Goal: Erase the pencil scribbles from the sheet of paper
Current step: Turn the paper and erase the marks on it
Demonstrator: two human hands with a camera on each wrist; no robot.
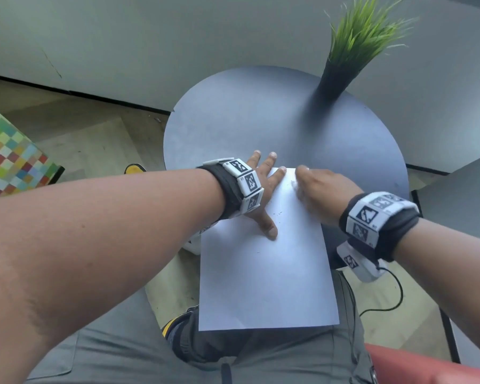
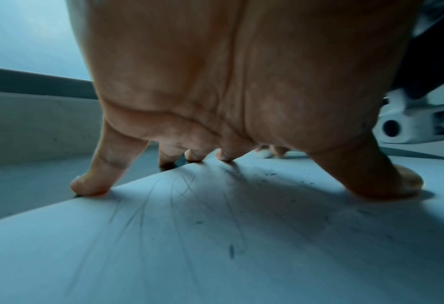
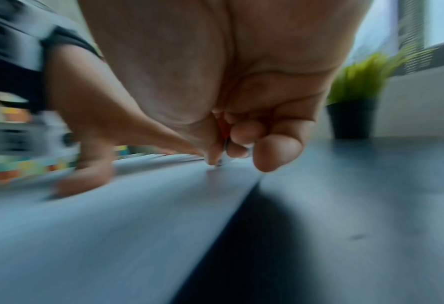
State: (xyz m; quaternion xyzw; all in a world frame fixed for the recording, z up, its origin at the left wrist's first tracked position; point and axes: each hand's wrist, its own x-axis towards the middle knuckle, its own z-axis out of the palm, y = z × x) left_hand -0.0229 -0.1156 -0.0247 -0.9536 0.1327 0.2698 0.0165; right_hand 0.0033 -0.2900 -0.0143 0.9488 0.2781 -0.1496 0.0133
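On a round dark table point(image 1: 233, 120) with a potted plant point(image 1: 352, 45) lies the sheet of paper point(image 1: 263, 278), its near end overhanging. The left hand point(image 1: 261, 189) presses it with spread fingers over faint scribbles point(image 2: 164, 205). The right hand point(image 1: 316, 192) pinches a small eraser point(image 3: 224, 158) at the far edge.

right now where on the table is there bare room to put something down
The widest bare patch is the far left of the round table, between the potted plant and the left hand. A smaller strip lies by the right rim, past the right hand. The near middle is crowded: the paper and both hands fill it.
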